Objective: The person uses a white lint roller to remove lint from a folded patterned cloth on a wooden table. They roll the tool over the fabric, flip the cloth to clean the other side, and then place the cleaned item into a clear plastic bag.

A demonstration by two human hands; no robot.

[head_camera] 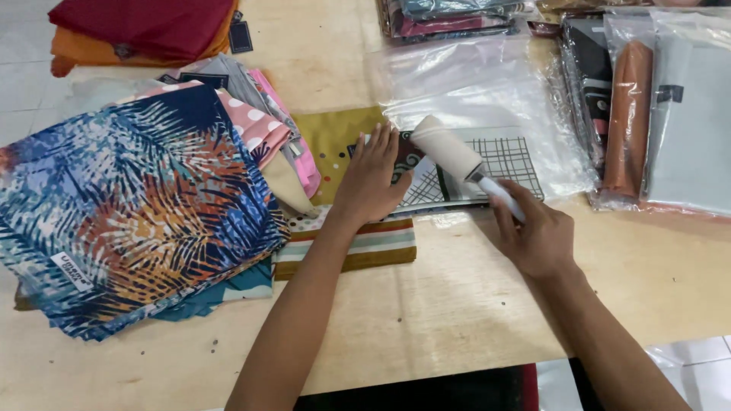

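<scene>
folded scarves (137, 205) crowd left of lint roller (457, 156).

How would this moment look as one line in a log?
left hand: flat on grid-patterned cloth | right hand: holds lint roller on cloth | left: leaf-print fabric stack | wooden table

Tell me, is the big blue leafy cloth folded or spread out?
Folded. The blue leafy cloth lies as a neat square with stacked layered edges, topping a pile of other cloths.

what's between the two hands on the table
In the head view, the folded cloth with a dark grid print lies between left hand and right hand, with the lint roller above it.
</scene>
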